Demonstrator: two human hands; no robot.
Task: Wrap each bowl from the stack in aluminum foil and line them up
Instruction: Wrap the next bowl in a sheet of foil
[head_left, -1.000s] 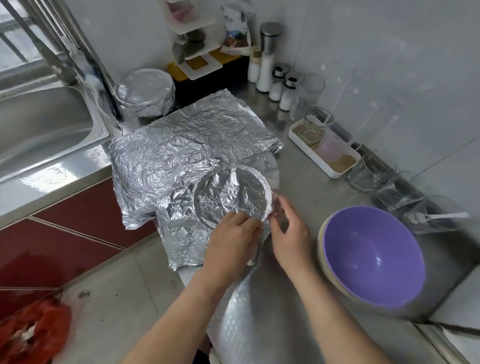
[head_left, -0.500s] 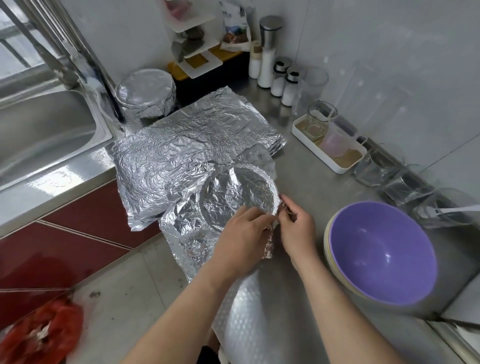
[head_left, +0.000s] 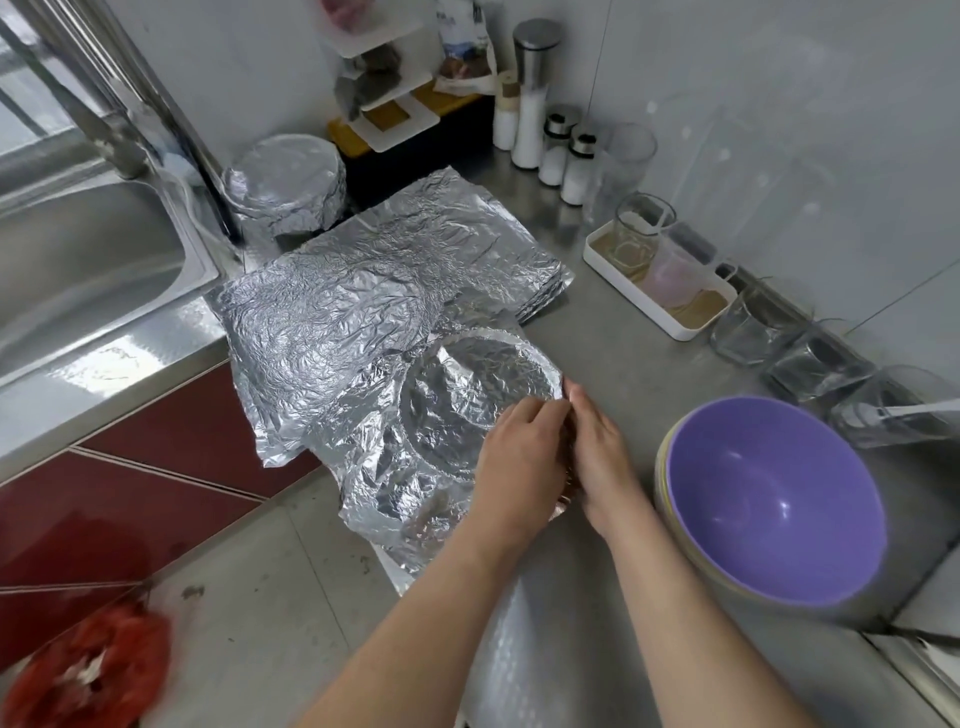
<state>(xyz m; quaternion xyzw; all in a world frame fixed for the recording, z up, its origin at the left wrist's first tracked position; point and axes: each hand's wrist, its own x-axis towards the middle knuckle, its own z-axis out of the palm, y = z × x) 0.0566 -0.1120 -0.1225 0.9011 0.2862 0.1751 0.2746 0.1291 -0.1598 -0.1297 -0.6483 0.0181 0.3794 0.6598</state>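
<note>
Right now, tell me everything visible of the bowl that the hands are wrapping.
The bowl stands upright on the steel counter, hidden under a crinkled silver foil sheet pressed into its hollow; only its round rim shape shows. Loose foil overhangs the counter edge. Left hand and right hand pinch the foil at its right rim.

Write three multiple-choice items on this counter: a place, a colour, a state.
1. The finished foil-wrapped bowl stands: A beside the steel sink; B inside it; C on a tray.
2. The top stacked plastic bowl is: A green; B purple; C red.
3. The left hand and right hand: A hang idle; B lift a glass; C pinch the crinkled foil sheet.
A, it stands just past the sink's corner; B, its inside shows purple; C, fingertips meet on the foil.
</note>
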